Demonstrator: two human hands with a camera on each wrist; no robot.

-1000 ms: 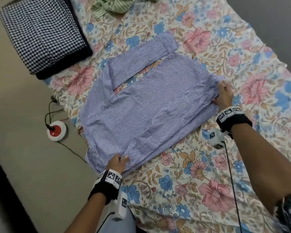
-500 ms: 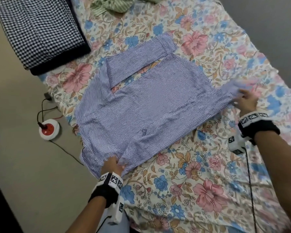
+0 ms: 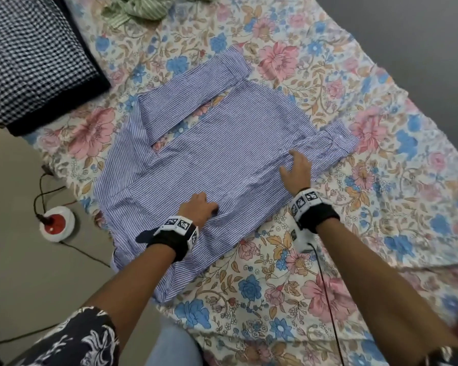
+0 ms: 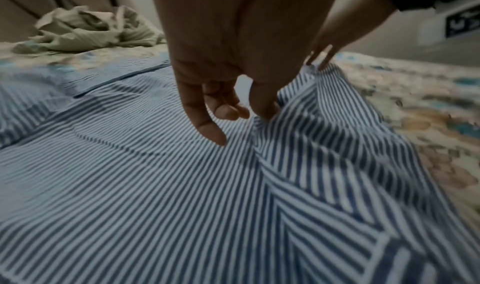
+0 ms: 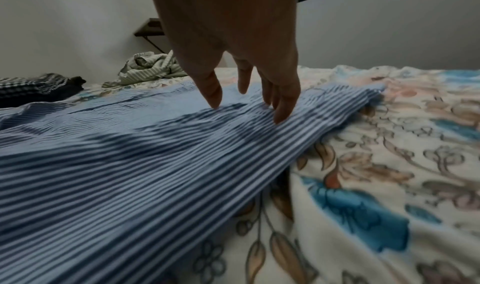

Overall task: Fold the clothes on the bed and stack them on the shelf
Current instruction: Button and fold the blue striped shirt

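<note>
Left hand (image 3: 197, 207): laid on the near half of the blue-striped shirt (image 3: 222, 154), fingers (image 4: 210, 130) loosely curled down, tips touching cloth beside a raised crease; nothing pinched as far as the wrist view showed.
Right hand (image 3: 296, 169): spread, straight fingertips (image 5: 215, 95) pressed onto the shirt near its right sleeve (image 3: 336, 138); nothing held.
Shirt: laid flat on the floral bedsheet (image 3: 302, 299), far sleeve (image 3: 196, 93) folded across the body, near hem hung slightly past the bed's edge.
Step judged in hand: smoothing the body before the right sleeve gets folded in.
Done well: flat palms swept outward from the middle crease toward the hem and sleeve; one hand kept as anchor to stop the thin cloth sliding; sleeve then folded along a straight line to match the far one.
Risk judged: crease by the left fingers trapped inside the fold if not pressed out first.
Waiting: crumpled green-striped garment (image 3: 140, 7) at the head of the bed.
Nearby: checked folded cloth (image 3: 35, 54) at the bed's corner; red-and-white socket reel (image 3: 57, 224) on the floor.
Shelf: wall bracket (image 5: 150, 29) glimpsed in the right wrist view; load not discernible.
</note>
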